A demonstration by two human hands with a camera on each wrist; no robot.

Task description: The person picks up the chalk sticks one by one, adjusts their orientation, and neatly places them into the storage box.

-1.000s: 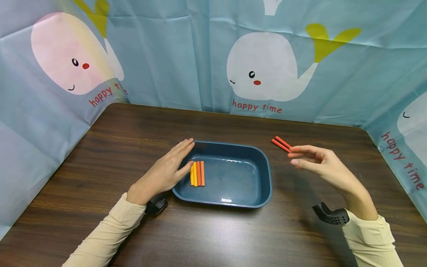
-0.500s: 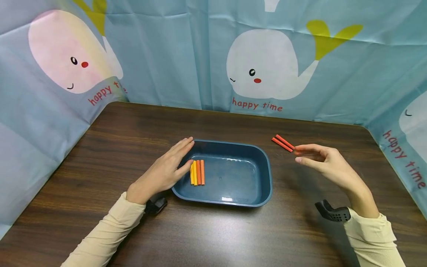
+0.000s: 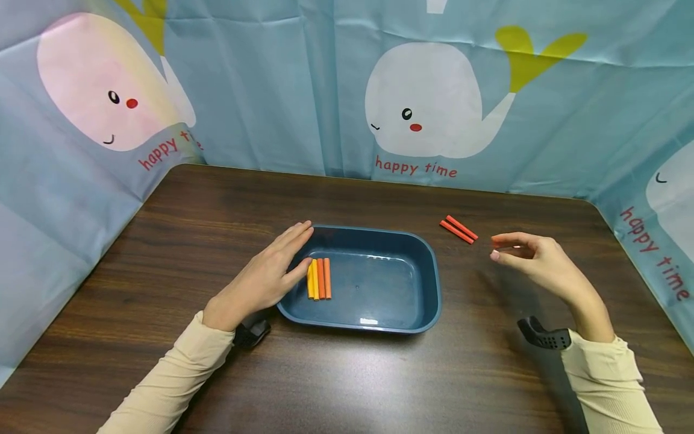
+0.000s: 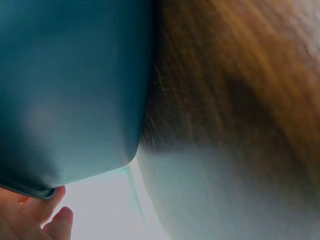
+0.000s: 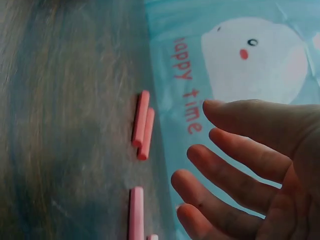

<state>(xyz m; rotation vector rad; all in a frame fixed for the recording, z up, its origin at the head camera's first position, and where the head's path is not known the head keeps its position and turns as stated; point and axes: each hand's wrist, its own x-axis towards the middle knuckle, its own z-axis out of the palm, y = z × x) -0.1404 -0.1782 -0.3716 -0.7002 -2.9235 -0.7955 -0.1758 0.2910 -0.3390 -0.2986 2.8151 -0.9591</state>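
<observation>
In the head view a dark blue tray stands mid-table. Several yellow and orange sticks, like chalk or crayons, lie side by side at its left end. My left hand rests on the tray's left rim, thumb over the inside; fingers also touch the rim in the left wrist view. Two red sticks lie on the table right of the tray. Just right of them hovers my right hand, fingers loosely bent, holding nothing. A pinkish-red stick shows below the pair in the right wrist view.
The brown wooden table has a light blue curtain with whale prints behind it and along both sides. A dark wrist device sits at my right cuff, another at the left.
My right hand has shifted right, away from the two red sticks, whose ends it partly covered; they now show whole. The left hand stays on the rim. The head view has tilted slightly.
</observation>
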